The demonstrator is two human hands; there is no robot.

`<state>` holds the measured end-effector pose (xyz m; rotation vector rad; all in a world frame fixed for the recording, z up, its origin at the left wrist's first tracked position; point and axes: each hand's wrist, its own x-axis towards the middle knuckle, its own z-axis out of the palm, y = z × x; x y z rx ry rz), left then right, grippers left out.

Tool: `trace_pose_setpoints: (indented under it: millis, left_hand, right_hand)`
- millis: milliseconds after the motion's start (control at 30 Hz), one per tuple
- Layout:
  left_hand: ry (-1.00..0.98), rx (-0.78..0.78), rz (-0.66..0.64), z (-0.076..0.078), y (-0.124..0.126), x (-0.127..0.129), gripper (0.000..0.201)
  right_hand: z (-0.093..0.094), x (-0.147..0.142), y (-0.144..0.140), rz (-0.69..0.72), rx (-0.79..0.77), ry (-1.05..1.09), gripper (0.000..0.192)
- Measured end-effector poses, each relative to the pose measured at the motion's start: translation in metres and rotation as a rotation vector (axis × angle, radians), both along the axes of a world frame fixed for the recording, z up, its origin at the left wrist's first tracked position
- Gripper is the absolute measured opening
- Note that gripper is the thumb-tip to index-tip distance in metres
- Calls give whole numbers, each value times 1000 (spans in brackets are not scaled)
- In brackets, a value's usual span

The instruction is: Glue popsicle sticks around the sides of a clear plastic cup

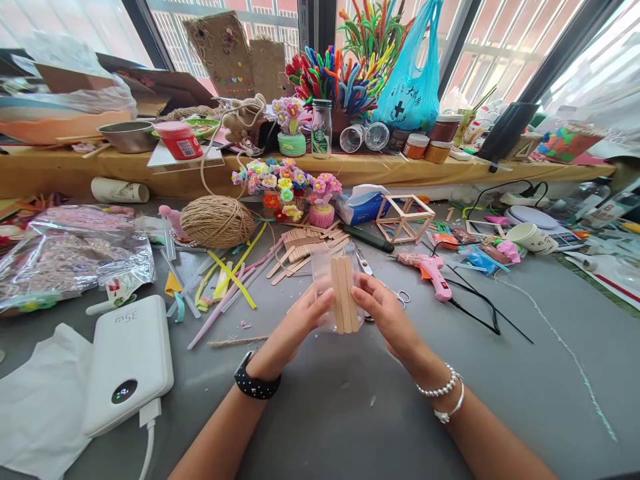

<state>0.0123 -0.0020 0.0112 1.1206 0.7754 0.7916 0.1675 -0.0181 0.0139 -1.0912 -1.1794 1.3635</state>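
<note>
Both forearms reach in from the near edge: left hand [295,327] and right hand [387,317] clasp a clear plastic cup [333,287] from opposite sides above the grey table [500,387], apparently steadying the craft sticks [344,293] laid upright against its wall; loose sticks [300,250] and a pink glue gun [430,270] lie just beyond.

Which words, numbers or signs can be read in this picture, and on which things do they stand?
"35w", seen upside down: white rectangular power bank.
Black cross with unreadable characters: blue plastic bag.
Round green logo, too small to read: clear glass bottle.
Red jar's label: blurred.
</note>
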Motion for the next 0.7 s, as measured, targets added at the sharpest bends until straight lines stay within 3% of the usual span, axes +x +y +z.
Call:
trace_pose_setpoints:
  millis: [200,700]
  left_hand:
    - [-19,-50,10,11,-4,2,50]
    - [14,-68,-8,3,2,-3,53]
  right_hand:
    - [0,3,2,1,-20,54,42]
    - [4,5,0,55,-60,89,41]
